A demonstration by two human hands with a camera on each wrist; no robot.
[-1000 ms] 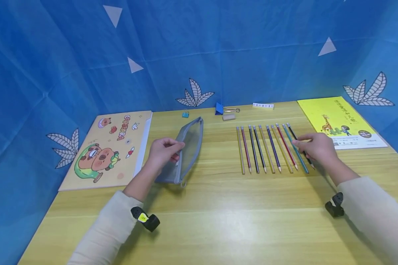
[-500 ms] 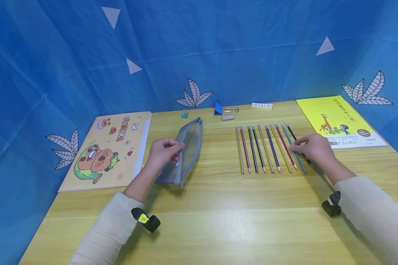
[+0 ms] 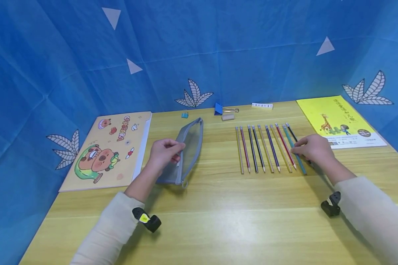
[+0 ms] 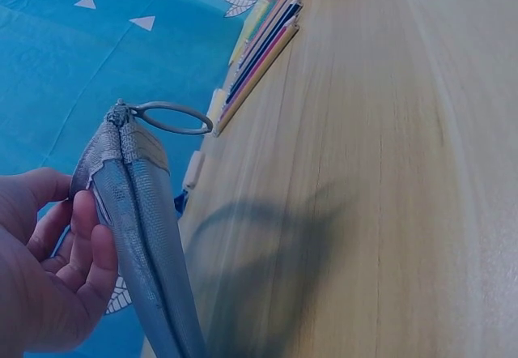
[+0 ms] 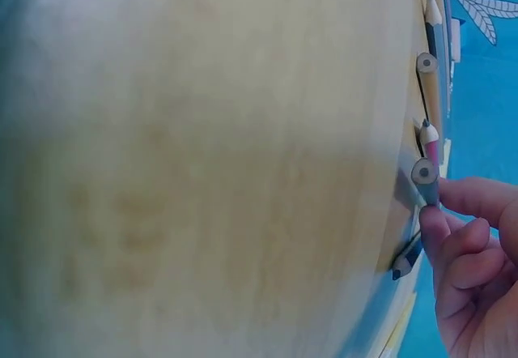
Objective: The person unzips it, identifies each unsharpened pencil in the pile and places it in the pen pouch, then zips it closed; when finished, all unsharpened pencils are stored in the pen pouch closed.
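Note:
In the head view my left hand (image 3: pixel 166 152) pinches the near-left edge of a grey mesh zip pencil pouch (image 3: pixel 190 147), whose zipper side gapes. The pouch (image 4: pixel 150 236) stands on edge in the left wrist view, a ring pull at its end. To the right lies a row of several pencils (image 3: pixel 268 149), erasers pointing away. With thumb and forefinger my right hand (image 3: pixel 315 149) pinches the teal pencil (image 3: pixel 298 158) near the row's right end. A black pencil (image 3: pixel 292 132) lies partly hidden under that hand; its tip shows below the teal one in the right wrist view.
A tan capybara folder (image 3: pixel 119 147) lies at the left, a yellow booklet (image 3: pixel 339 121) at the right. Along the back stand a small teal binder clip (image 3: pixel 184 115), a blue binder clip (image 3: pixel 219 109), a greyish cylinder (image 3: pixel 228 117) and a white block (image 3: pixel 262 105). Blue cloth hangs behind.
My right fingertips have shifted slightly left and nearer along the teal pencil, whose near end has moved a little left. The left hand and pouch stay about where they were.

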